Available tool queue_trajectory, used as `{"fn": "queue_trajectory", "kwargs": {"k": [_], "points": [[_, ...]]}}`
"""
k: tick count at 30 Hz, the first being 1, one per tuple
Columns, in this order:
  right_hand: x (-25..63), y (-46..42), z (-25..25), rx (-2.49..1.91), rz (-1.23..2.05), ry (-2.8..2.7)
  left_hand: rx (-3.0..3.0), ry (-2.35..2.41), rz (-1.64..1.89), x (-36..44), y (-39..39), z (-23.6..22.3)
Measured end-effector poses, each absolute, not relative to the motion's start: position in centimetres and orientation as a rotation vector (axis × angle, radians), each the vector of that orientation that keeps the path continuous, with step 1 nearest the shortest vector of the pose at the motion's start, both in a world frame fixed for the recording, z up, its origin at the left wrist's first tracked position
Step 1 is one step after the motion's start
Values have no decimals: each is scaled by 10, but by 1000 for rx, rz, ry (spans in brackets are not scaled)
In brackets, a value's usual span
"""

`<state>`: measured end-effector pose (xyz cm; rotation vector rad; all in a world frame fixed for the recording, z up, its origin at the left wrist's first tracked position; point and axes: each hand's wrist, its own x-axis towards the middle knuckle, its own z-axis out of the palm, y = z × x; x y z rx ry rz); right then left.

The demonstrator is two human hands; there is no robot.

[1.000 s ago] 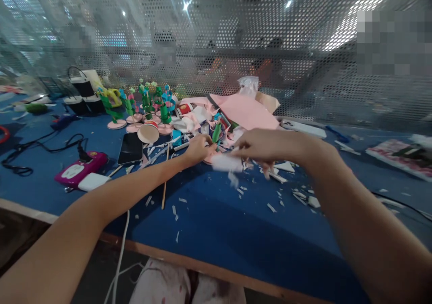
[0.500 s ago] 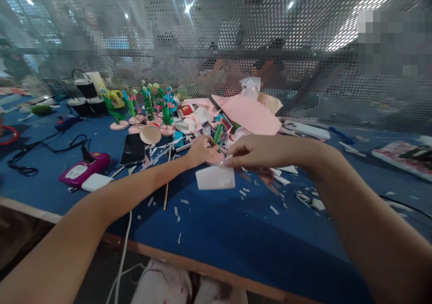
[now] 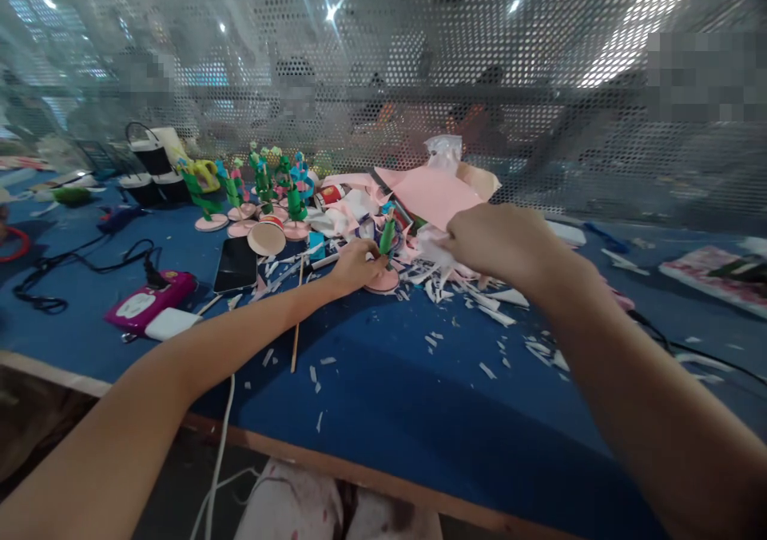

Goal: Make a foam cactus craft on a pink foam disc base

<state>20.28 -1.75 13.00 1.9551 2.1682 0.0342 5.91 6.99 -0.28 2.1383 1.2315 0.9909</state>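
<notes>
Rightward and back from the pink round base [image 3: 383,283], the right hand [image 3: 503,240] is being moved since the earlier frame, toward one large pink paper sheet [image 3: 435,191]; whether anything is being gripped there cannot be told. At the scrap heap's [image 3: 440,284] front edge, one green rolled-paper stem [image 3: 387,237] is being pinched upright by the left hand [image 3: 355,268], apparently for steadiness. Leftward, at least five green paper plants [image 3: 262,182] are being kept standing by pink discs [image 3: 211,223]

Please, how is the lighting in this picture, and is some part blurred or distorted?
Head view: star-shaped glare on the perforated screen; broad shadow across the front of the blue table; right hand slightly soft; both forearms look stretched toward the picture's edges.
</notes>
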Motion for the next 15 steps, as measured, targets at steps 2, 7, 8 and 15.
{"fn": "queue_trajectory", "kwargs": {"k": [2, 7, 8, 15], "points": [[202, -17, 129, 1709, -352, 2208, 2141, 1264, 1008, 59, 69, -2], [198, -20, 129, 1912, 55, 2102, 2156, 1265, 984, 59, 69, -1], [197, -21, 129, 1929, 139, 2123, 2158, 1262, 982, 59, 69, -1], [199, -23, 130, 1769, -449, 2094, 2163, 1271, 980, 59, 69, -1]]}}
